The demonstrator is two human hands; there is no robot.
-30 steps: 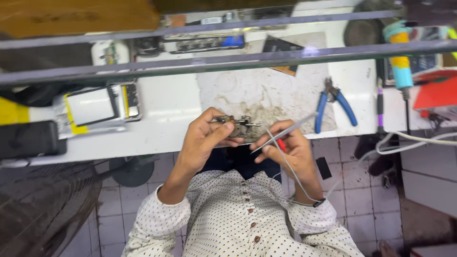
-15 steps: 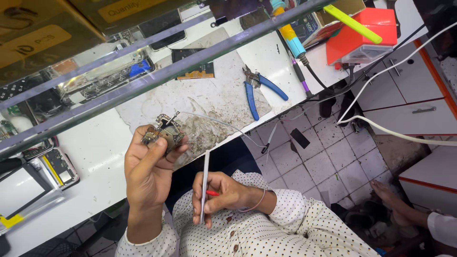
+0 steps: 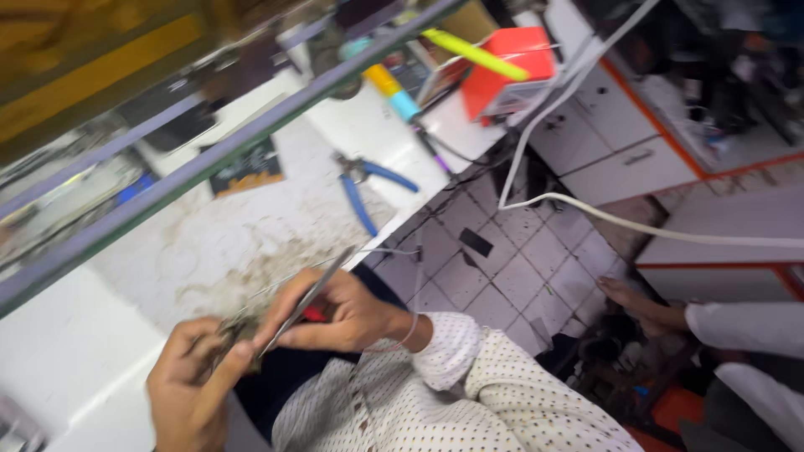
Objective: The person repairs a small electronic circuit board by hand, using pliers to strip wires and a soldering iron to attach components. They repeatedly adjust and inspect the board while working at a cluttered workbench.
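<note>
My left hand (image 3: 194,381) is at the lower left, fingers closed around a small dark electronic part (image 3: 228,329) held over the edge of the white workbench (image 3: 75,351). My right hand (image 3: 339,314) grips a thin grey rod-shaped tool with a red grip (image 3: 303,301). Its tip points down-left onto the part in the left hand. A thin wire (image 3: 387,251) trails from the tool over my right wrist. Both sleeves are white with dark dots.
Blue-handled pliers (image 3: 368,182) lie on the stained bench. Behind them are a yellow and teal tool handle (image 3: 394,92), an orange-red box (image 3: 502,71) and a metal bar (image 3: 251,125). A white cable (image 3: 636,226) crosses the tiled floor. Another person's foot (image 3: 641,305) is at right.
My right hand has risen from my lap and brought the tool's tip to the part in my left hand. The view has swung right and down toward the floor.
</note>
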